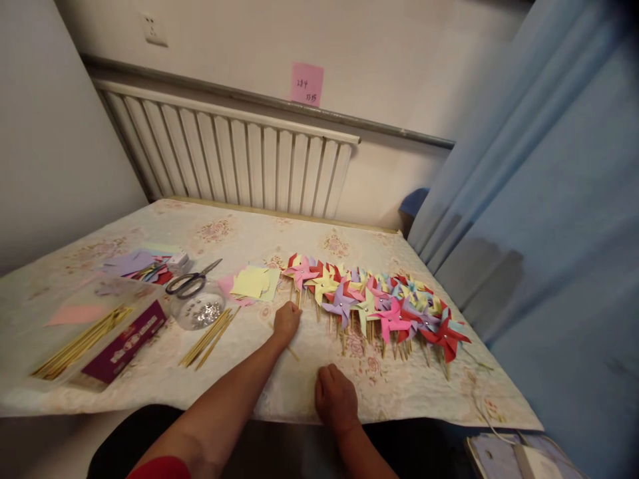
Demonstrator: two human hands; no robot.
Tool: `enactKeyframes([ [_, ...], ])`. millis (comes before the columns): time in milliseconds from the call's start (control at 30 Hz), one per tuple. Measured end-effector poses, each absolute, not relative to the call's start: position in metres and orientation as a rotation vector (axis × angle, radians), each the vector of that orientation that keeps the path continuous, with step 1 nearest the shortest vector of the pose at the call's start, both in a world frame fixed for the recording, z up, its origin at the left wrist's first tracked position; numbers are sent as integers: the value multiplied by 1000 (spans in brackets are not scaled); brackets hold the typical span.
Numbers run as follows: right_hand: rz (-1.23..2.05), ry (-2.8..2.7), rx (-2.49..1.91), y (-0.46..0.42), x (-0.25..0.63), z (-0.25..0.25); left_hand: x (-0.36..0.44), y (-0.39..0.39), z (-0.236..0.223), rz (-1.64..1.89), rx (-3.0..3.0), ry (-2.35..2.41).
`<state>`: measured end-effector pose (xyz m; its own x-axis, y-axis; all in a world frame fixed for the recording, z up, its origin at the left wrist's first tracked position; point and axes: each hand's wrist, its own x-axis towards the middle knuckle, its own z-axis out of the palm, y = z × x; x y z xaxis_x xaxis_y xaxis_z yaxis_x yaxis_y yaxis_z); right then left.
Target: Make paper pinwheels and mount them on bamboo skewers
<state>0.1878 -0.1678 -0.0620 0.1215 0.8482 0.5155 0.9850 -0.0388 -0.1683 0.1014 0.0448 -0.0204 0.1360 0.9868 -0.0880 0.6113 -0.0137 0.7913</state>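
Note:
My left hand (287, 322) is closed at the lower stick of a pink paper pinwheel (301, 271), at the left end of a dense bunch of pinwheels; its fingertips are mostly hidden. Under my left wrist a loose thin stick (293, 354) lies on the tablecloth. My right hand (337, 399) rests with curled fingers near the table's front edge, and nothing shows in it. The other pinwheels (392, 319) lie overlapping in pink, red, yellow, purple and pale green, their sticks pointing toward me.
To the left lie loose wooden sticks (210, 338), a round clear tub of shiny pins (202, 311), black-handled scissors (186, 285), yellow paper squares (249, 282) and a box of sticks (124, 346). Behind the table stands a radiator (239, 146); a blue curtain (544, 199) hangs at right.

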Motion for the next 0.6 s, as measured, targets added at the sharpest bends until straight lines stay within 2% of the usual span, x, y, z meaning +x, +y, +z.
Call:
enactKeyframes([
  [600, -426, -1759, -1909, -168, 188, -62, 101, 46, -24, 698, 1698, 1586],
])
